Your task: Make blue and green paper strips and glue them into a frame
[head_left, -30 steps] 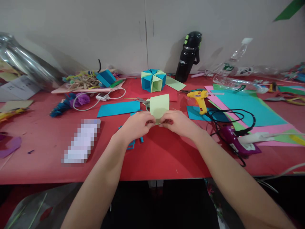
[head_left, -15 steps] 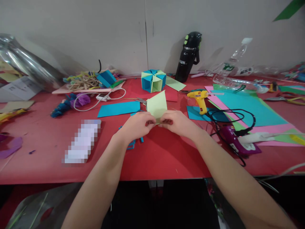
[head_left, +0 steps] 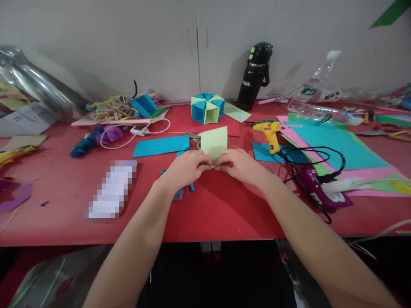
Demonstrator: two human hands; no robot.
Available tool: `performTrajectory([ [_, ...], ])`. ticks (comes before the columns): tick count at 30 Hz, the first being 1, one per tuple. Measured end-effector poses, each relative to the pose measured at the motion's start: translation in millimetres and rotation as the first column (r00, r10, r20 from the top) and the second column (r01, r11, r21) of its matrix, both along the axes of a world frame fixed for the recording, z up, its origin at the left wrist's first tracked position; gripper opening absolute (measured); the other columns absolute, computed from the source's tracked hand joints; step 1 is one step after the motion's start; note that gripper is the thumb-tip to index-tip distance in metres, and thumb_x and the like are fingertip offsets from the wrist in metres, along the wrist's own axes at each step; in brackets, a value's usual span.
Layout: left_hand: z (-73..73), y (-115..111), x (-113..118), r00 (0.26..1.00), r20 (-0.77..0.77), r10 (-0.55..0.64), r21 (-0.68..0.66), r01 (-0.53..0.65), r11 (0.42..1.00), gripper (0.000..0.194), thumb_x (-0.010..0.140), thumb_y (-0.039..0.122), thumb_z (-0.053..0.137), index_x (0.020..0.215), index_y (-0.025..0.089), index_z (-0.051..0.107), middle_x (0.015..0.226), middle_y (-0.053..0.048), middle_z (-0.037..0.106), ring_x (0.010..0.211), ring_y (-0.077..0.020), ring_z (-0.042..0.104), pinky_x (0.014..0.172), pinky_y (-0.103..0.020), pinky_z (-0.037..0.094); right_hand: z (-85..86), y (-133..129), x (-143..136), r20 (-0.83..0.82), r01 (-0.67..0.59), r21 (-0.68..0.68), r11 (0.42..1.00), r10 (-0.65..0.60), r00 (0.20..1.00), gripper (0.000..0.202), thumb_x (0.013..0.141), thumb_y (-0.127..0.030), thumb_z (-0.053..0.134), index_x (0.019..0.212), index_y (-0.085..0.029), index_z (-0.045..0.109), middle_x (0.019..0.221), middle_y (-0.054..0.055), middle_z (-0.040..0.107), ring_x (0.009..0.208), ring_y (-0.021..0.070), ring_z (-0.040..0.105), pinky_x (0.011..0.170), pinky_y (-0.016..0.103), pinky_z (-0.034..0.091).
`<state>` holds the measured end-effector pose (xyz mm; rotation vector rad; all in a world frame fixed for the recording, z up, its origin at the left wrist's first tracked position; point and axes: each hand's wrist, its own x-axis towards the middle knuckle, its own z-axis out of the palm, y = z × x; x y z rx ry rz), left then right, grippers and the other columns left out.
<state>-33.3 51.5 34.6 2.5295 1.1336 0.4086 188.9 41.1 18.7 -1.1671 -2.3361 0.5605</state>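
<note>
Pale green paper (head_left: 214,140), top now farther right, pinched in fingers (head_left: 204,162) of 2 hands (head_left: 185,166).

Two hands (head_left: 189,166) (head_left: 239,166), one table (head_left: 221,216). Of pale green cards (head_left: 214,141) (head_left: 236,112), two; of small blue cards (head_left: 161,146) (head_left: 261,153) lying flat, also two. One two-coloured paper wheel (head_left: 207,109), plus one folded blue box (head_left: 145,105). One yellow glue gun (head_left: 270,133), one black flask (head_left: 254,81), one phone (head_left: 112,188), one white charger (head_left: 138,131), one purple tool (head_left: 316,188). Two clear bottles (head_left: 307,93) (head_left: 337,118). One pair of scissors (head_left: 194,136), partly hidden. One stack of coloured sheets (head_left: 343,147), layers uncountable. Sticks (head_left: 112,112), too jumbled to count.
</note>
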Motion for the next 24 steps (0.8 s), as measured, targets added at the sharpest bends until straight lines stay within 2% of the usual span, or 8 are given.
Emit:
performTrajectory([
  [5, -1.1, -2.5, 0.5, 0.999, -0.042, 0.002, -0.038, -0.004, 0.999, 0.020, 0.096, 0.023, 0.053, 0.095, 0.023, 0.074, 0.101, -0.004, 0.073, 0.100, -0.0219, 0.065, 0.088, -0.034, 0.048, 3.2, -3.3, 0.0, 0.038, -0.027, -0.055, 0.998, 0.029, 0.999, 0.023, 0.094, -0.008, 0.059, 0.093, -0.021, 0.078, 0.099, 0.006, 0.070, 0.091, 0.0178, 0.064, 0.082, 0.031, 0.049],
  [16, -1.1, -6.6, 4.0, 0.998, -0.059, -0.013, -0.063, 0.009, 0.998, 0.023, 0.088, 0.013, 0.050, 0.091, 0.024, 0.071, 0.100, -0.003, 0.072, 0.100, -0.0225, 0.066, 0.088, -0.035, 0.049, 2.8, -6.7, -1.6, 0.044, -0.012, -0.089, 0.996, 0.016, 0.999, 0.020, 0.088, -0.004, 0.062, 0.091, -0.021, 0.072, 0.095, 0.003, 0.072, 0.090, 0.0177, 0.064, 0.081, 0.030, 0.047],
  [24, 4.5, -14.2, 12.0, 0.994, -0.106, 0.031, -0.073, -0.039, 0.997, 0.023, 0.085, 0.008, 0.044, 0.087, 0.021, 0.063, 0.097, -0.004, 0.070, 0.094, -0.0226, 0.063, 0.077, -0.034, 0.046, 2.2, -12.1, -6.6, 0.171, 0.030, -0.102, 0.994, -0.012, 0.985, 0.015, 0.095, -0.008, 0.052, 0.092, -0.019, 0.062, 0.101, 0.007, 0.064, 0.099, 0.0228, 0.060, 0.084, 0.035, 0.047],
])
